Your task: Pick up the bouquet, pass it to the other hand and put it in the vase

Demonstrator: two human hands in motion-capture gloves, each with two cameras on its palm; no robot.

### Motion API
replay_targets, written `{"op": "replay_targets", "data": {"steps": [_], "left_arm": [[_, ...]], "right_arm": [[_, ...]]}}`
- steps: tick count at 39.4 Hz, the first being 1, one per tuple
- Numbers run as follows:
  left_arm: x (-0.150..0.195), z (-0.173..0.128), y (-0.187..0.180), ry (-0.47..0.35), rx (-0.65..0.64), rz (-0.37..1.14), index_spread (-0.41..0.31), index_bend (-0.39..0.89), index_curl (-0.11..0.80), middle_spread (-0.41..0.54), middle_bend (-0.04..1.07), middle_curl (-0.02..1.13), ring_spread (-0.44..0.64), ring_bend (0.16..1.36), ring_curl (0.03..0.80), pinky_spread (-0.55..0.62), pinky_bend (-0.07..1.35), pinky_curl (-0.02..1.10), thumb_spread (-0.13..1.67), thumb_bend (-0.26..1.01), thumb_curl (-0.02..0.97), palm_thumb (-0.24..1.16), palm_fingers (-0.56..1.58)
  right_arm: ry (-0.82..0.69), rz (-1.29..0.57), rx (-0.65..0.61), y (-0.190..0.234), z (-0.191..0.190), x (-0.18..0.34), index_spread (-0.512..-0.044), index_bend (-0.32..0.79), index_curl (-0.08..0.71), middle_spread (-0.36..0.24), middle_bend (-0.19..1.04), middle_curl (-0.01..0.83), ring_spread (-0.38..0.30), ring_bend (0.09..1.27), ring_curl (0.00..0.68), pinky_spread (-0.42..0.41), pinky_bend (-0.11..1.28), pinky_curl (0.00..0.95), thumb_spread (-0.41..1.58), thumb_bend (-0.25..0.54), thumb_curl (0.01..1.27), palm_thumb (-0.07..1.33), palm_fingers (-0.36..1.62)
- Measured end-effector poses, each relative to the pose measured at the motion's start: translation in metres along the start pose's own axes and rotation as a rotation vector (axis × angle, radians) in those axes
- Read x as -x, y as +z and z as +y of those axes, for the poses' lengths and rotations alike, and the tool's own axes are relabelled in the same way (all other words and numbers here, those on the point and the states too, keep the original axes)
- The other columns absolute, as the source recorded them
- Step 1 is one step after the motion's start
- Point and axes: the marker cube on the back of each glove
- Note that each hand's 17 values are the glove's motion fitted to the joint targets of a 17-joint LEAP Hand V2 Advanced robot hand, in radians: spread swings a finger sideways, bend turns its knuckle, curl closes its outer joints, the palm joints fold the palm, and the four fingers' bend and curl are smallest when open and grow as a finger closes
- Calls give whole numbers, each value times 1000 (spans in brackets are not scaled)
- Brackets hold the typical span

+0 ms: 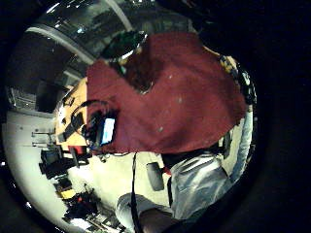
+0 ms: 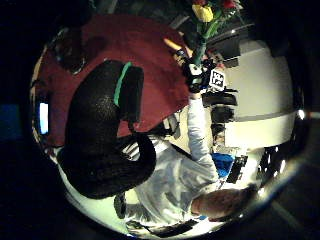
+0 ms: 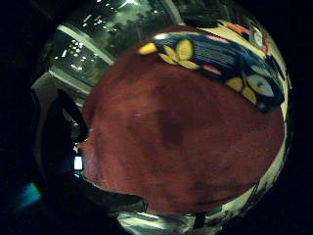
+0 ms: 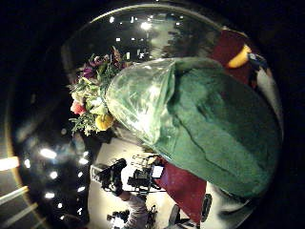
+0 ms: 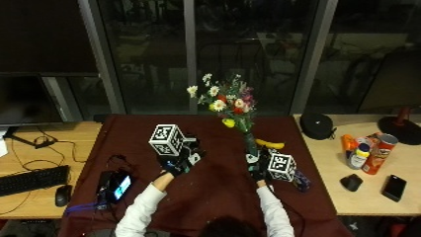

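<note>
My right hand (image 5: 254,165) grips the green stem wrap of the bouquet (image 5: 227,101) and holds it upright above the dark red cloth (image 5: 217,197). The right thumb side palm view is filled by the green wrap (image 4: 224,129), with the flowers (image 4: 93,102) beyond it. My left hand (image 5: 178,160) hovers over the cloth a little to the left of the bouquet, its fingers (image 2: 100,125) loosely curved and holding nothing. From the left palm, the right hand (image 2: 197,75) shows holding the bouquet (image 2: 205,12). A glass vase (image 1: 138,73) stands on the cloth under the left hand; it also shows as the vase (image 2: 70,47).
A small device with a lit screen (image 5: 118,186) lies at the cloth's left edge. A banana (image 5: 271,144) and a blue packet (image 5: 299,180) lie near the right hand. Cans (image 5: 378,153), a phone (image 5: 395,187) and a black cap (image 5: 317,123) sit at the right; a keyboard (image 5: 29,178) at the left.
</note>
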Motion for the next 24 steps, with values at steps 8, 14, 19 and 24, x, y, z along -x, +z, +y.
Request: {"op": "replay_targets", "data": {"steps": [8, 14, 19, 24], "left_arm": [[-59, -39, -15, 114, -86, 421, -9, 63, 339, 98, 125, 354, 177, 354, 365, 102, 269, 407, 1174, -30, 309, 284, 341], [-87, -61, -9, 152, -108, 706, 59, 80, 304, 217, 134, 322, 308, 398, 364, 249, 309, 407, 1108, -19, 325, 309, 125], [-105, -78, 6, 203, -63, 1004, 102, 55, 256, 286, 170, 311, 364, 471, 362, 322, 356, 400, 1053, -17, 341, 349, 45], [-120, -85, 24, 256, 9, 1220, 97, 68, 221, 258, 206, 309, 318, 581, 359, 274, 411, 387, 1010, -21, 351, 374, 225]], "right_arm": [[-219, -407, 49, 18, 6, 79, -215, 479, 501, -164, 845, 632, -185, 1029, 553, -273, 692, 453, 631, -14, 545, 1005, 1399], [-385, -502, 33, 30, 18, 110, -218, 481, 522, -159, 853, 636, -182, 1033, 557, -270, 695, 461, 537, -20, 592, 1021, 1392], [-150, -564, 135, 41, 47, 126, -220, 483, 538, -157, 859, 638, -181, 1032, 559, -264, 694, 467, 476, -24, 626, 1024, 1386], [-163, -585, 185, 59, 59, 128, -222, 480, 552, -155, 862, 639, -177, 1034, 561, -262, 694, 471, 440, -26, 652, 1022, 1383]]}}
